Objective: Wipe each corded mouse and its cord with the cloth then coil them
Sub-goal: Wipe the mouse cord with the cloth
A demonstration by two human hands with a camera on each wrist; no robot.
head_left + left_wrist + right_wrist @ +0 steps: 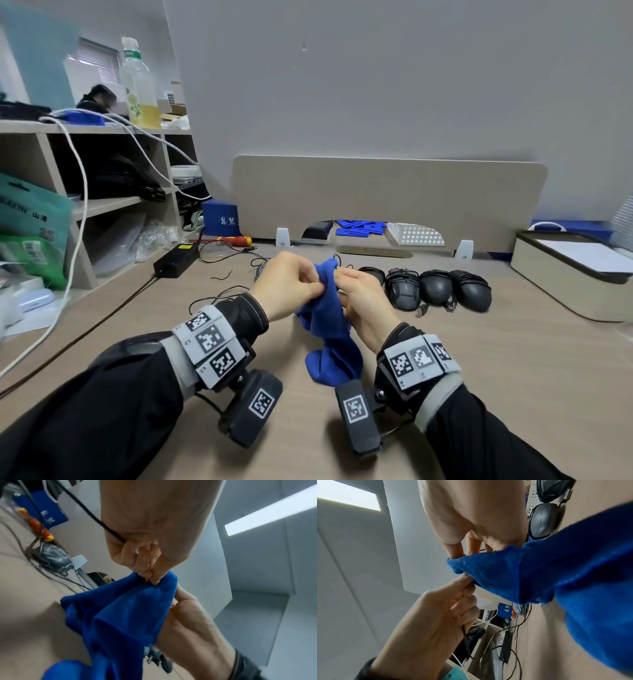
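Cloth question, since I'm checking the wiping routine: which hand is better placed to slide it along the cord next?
Right hand: it holds the blue cloth, while the left hand grips the black cord.

A solid royal-blue cloth. Dark grey and black mice on a light tan bench. Black sleeves with grey bands carrying black-and-white square code patterns. A red-and-yellow screwdriver.
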